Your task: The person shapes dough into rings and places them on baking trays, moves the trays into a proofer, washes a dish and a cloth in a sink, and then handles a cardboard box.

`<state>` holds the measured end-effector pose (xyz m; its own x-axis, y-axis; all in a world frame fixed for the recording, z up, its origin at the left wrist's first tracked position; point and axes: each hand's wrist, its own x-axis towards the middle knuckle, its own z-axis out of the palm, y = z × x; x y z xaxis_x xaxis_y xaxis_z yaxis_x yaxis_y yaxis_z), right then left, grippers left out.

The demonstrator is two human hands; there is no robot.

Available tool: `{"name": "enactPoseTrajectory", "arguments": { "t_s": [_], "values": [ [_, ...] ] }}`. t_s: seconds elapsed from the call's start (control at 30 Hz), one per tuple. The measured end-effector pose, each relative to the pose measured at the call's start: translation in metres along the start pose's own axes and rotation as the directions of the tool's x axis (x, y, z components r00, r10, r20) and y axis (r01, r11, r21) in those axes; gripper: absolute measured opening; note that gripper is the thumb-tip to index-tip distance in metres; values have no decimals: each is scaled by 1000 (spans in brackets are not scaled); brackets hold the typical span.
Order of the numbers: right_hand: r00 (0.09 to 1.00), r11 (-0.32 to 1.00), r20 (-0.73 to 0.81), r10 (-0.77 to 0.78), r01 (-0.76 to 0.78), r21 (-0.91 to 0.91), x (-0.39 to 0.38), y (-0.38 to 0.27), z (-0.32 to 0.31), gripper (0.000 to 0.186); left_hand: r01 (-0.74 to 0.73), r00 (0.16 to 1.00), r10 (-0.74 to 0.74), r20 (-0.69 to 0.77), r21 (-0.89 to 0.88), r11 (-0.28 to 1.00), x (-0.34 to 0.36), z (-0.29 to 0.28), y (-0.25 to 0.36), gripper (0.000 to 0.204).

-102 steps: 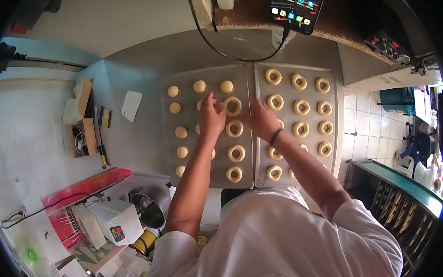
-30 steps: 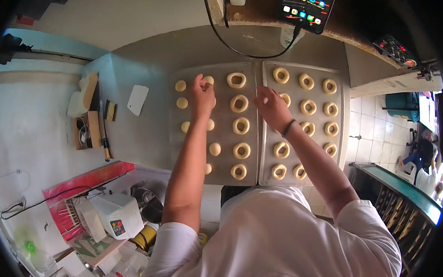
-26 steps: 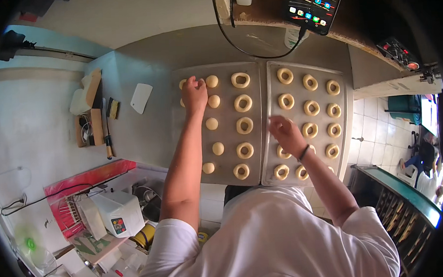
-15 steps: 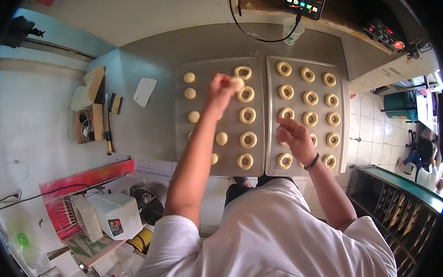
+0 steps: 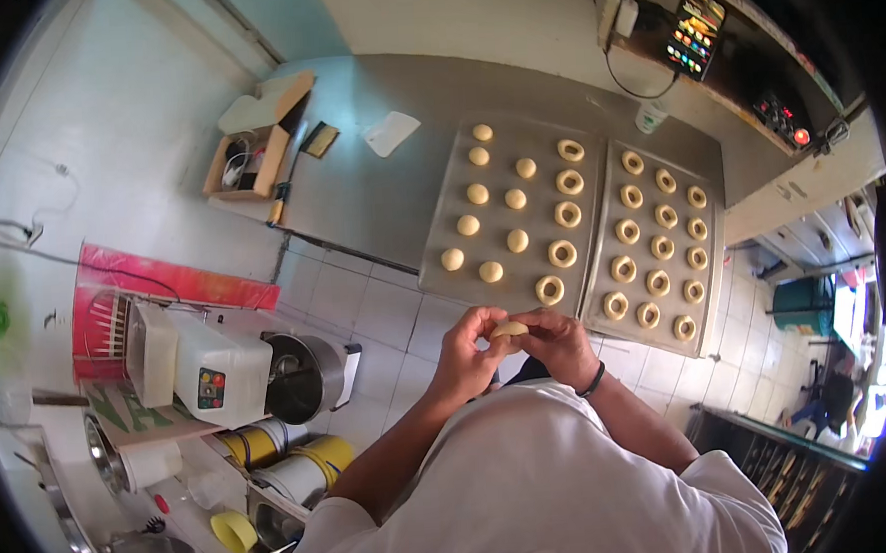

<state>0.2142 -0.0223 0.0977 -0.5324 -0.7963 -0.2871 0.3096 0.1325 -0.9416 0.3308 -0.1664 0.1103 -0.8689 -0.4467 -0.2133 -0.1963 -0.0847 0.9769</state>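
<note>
Close to my body, in front of the trays, both hands meet around one pale piece of dough (image 5: 511, 329). My left hand (image 5: 464, 353) pinches its left side with thumb and fingers; my right hand (image 5: 559, 349), a dark band at its wrist, grips the right side. Fingers cover part of the dough, so I cannot tell whether it has a hole. Beyond them, the left metal tray (image 5: 540, 207) carries round dough balls (image 5: 477, 194) in two columns and a column of dough rings (image 5: 567, 215) on its right. Several rows of rings fill the right metal tray (image 5: 636, 289).
A white scraper (image 5: 391, 134), a brush (image 5: 322, 139) and an open cardboard box (image 5: 274, 150) lie on the metal table's left. A plastic cup (image 5: 652, 115) stands behind the trays, below a phone (image 5: 696, 33). Left of me is a mixer (image 5: 223, 373) with its bowl (image 5: 308, 376).
My left hand, earlier holding dough over the left tray, has come back toward my body. My right hand has left the right tray and joined it on the dough. The view has turned.
</note>
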Motion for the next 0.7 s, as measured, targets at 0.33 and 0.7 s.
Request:
{"name": "enactPoseTrajectory", "arguments": {
  "t_s": [0.33, 0.7],
  "values": [
    [950, 708, 226, 214, 9, -706, 22, -1, 35, 32, -171, 979, 198, -46, 338, 925, -9, -56, -50, 56],
    [994, 974, 93, 59, -77, 212, 56, 21, -72, 18, 232, 939, -113, 324, -354, 906, 59, -15, -44, 66]
  ]
}}
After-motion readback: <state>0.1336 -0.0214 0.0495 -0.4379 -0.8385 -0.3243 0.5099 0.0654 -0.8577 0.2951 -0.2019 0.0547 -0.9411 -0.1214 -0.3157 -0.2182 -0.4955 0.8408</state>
